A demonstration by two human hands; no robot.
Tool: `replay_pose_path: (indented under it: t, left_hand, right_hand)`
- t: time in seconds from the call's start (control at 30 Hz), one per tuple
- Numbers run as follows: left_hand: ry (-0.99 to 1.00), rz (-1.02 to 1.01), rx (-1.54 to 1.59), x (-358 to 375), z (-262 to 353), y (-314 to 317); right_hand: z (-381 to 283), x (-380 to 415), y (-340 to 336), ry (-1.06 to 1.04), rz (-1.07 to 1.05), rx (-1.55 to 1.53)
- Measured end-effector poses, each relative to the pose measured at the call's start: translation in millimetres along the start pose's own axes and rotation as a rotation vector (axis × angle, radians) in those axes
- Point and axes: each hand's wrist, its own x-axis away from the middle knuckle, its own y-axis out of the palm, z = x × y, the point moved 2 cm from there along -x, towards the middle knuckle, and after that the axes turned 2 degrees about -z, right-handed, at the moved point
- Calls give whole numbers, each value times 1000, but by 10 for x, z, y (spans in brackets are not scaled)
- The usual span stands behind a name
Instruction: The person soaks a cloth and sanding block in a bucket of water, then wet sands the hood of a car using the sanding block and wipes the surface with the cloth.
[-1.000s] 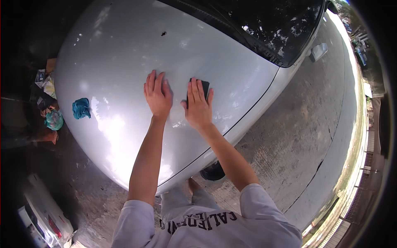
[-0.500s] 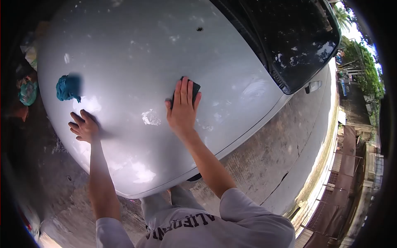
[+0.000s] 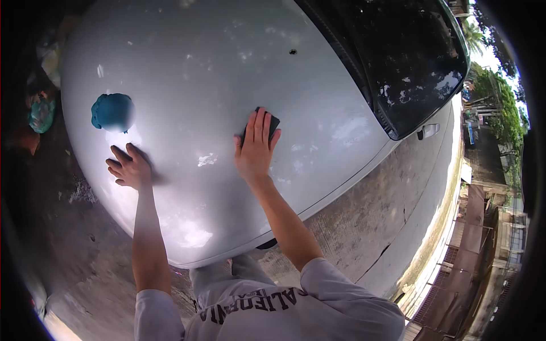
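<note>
A silver car hood [image 3: 199, 85] fills the middle of the view. My right hand [image 3: 256, 149] lies over a dark flat pad [image 3: 274, 123], pressing it on the hood with the fingers along its top. My left hand [image 3: 131, 166] rests on the hood at the left with its fingers spread and nothing in it. Just above that hand sits a crumpled teal cloth [image 3: 112, 112], partly blurred. The underside of the pad is hidden.
The dark windshield [image 3: 409, 62] is at the upper right, with a side mirror [image 3: 429, 131] below it. Bags [image 3: 41, 113] lie on the ground at the far left. Concrete ground [image 3: 364, 221] runs along the hood's lower edge, and a brown gate [image 3: 463, 238] stands at the right.
The view has shifted slightly, so the hood and cloth appear farther right. My right hand and the pad sit slightly nearer the left edge relative to the hood. My left hand stays spread.
</note>
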Motion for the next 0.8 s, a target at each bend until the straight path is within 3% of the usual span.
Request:
replay_pose_path:
  t: [0.07,0.13,0.27,0.3,0.33,0.37,0.5,0.57,0.63,0.7,0.73,0.77,0.8]
  left_hand:
    - [-34,-57,12,1,45,-11]
    - [-19,-60,27,35,52,-6]
    - [-11,-48,13,1,3,52]
    - [-16,-50,1,-13,6,73]
    - [-11,-56,12,-25,-27,111]
    - [5,-56,9,-1,-105,145]
    - [-32,-179,99,-346,-341,249]
    - [-53,-174,523,-830,-287,61]
    - [143,-129,492,-1462,3,-56]
    - [401,-581,718,-2273,256,375]
    - [455,-528,490,-2229,512,325]
    - [488,-539,471,-2116,641,327]
    - [622,-290,263,-1937,759,272]
  right_hand:
    - [-5,74,-33,-68,-38,-39]
    - [501,-174,-272,-317,-122,106]
    - [1975,-1090,-589,212,127,128]
    - [2097,-1166,-499,256,223,24]
    - [1797,-1072,-409,289,218,35]
    - [1295,-938,-344,323,217,54]
    - [-739,502,182,-116,55,-31]
    - [-1095,1134,214,-308,-140,-171]
    - [-982,1692,146,-384,-252,-365]
    - [-481,2112,-150,-250,-342,-657]
    - [-143,2348,-307,-124,-294,-746]
    - [176,2637,-450,9,-250,-839]
    - [486,2940,-576,144,-166,-828]
